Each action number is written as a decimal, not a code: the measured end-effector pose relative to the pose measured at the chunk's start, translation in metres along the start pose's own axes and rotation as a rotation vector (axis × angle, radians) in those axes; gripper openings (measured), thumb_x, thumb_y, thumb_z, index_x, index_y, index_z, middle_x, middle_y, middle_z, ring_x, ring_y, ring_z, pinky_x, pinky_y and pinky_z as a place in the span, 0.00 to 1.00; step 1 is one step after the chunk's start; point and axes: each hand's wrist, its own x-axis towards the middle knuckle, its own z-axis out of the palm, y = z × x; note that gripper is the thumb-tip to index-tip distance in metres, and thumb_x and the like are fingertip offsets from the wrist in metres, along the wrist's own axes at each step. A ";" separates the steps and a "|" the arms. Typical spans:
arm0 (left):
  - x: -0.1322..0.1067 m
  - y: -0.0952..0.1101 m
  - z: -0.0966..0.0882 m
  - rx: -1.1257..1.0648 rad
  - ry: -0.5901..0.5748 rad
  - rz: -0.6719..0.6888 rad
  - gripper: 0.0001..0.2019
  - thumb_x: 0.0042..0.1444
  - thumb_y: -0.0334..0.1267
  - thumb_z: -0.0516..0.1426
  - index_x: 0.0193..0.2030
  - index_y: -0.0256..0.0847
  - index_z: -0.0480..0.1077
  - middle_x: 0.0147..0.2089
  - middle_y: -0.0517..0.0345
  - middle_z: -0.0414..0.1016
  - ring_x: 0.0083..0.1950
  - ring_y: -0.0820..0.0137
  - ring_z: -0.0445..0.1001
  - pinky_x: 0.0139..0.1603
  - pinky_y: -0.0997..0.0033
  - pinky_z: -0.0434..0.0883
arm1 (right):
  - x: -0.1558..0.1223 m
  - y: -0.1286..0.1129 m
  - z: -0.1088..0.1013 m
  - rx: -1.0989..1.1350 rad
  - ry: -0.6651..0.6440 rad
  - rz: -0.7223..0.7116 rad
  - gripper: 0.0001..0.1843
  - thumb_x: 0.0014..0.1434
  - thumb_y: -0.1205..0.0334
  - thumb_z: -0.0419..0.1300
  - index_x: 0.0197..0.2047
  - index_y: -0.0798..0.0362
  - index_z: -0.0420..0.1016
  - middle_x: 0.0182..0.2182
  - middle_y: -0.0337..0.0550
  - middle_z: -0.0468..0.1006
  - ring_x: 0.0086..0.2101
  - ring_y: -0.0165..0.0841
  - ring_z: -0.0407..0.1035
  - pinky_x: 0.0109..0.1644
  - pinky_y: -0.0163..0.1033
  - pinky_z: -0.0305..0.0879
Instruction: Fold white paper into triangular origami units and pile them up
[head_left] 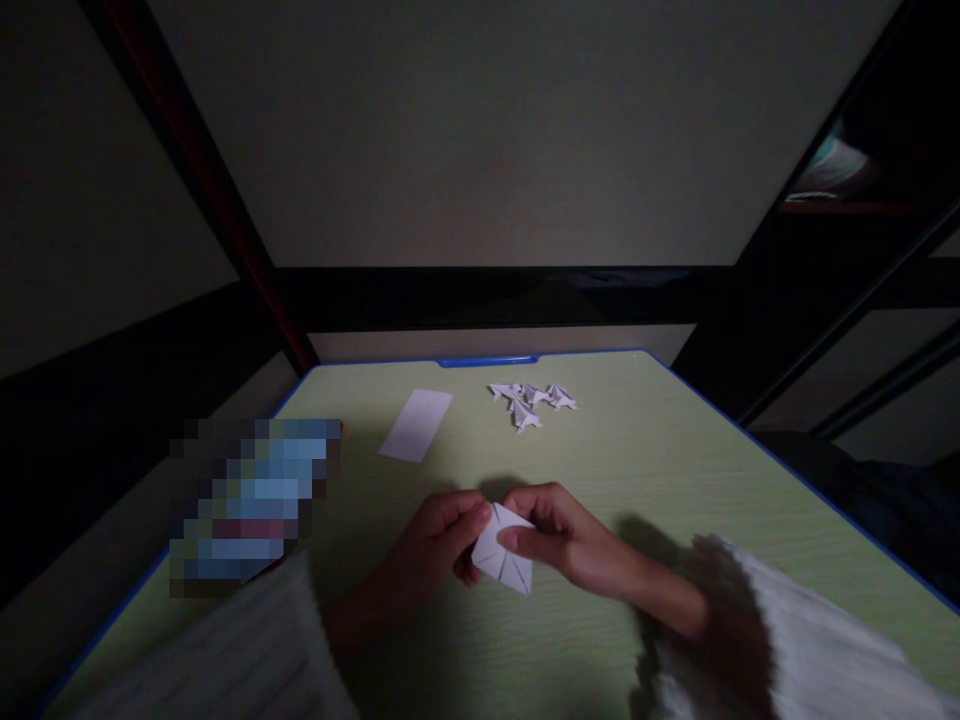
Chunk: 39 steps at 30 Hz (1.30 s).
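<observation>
A small folded piece of white paper (504, 562) with several crease lines is held between my two hands, above the near part of the table. My left hand (442, 535) pinches its upper left corner between thumb and fingers. On the right side, my right hand (562, 535) grips it with the thumb lying flat on the face and the fingers behind. The fingers under the paper are partly hidden. Farther off, several folded white paper figures (525, 412) sit in a cluster on the table. A flat white sheet of paper (417, 426) lies to their left.
The pale green table (645, 460) has a blue edge and a blue handle piece (487, 361) at its far side. A pixelated flat object (255, 505) lies along the left edge. Behind the table stands a large light panel (480, 140); dark shelving is at the right.
</observation>
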 end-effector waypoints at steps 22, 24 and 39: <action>-0.008 0.007 0.002 0.249 -0.052 0.055 0.16 0.47 0.41 0.48 0.12 0.39 0.52 0.11 0.70 0.46 0.15 0.80 0.49 0.16 0.78 0.47 | -0.004 -0.004 0.003 -0.210 -0.073 0.013 0.10 0.49 0.62 0.56 0.22 0.59 0.63 0.17 0.32 0.55 0.20 0.22 0.49 0.22 0.29 0.47; -0.008 0.006 0.002 0.188 -0.061 -0.002 0.18 0.48 0.44 0.46 0.12 0.40 0.53 0.09 0.70 0.49 0.13 0.80 0.49 0.15 0.78 0.48 | -0.003 -0.005 0.003 -0.158 -0.085 0.019 0.09 0.49 0.61 0.55 0.23 0.59 0.64 0.18 0.33 0.59 0.20 0.22 0.51 0.22 0.30 0.49; -0.008 0.002 -0.001 0.139 -0.083 0.011 0.16 0.48 0.44 0.49 0.16 0.38 0.58 0.11 0.70 0.51 0.12 0.81 0.52 0.12 0.82 0.50 | -0.001 -0.003 0.001 -0.093 -0.081 -0.013 0.14 0.51 0.57 0.55 0.21 0.58 0.60 0.18 0.31 0.54 0.20 0.21 0.48 0.21 0.29 0.45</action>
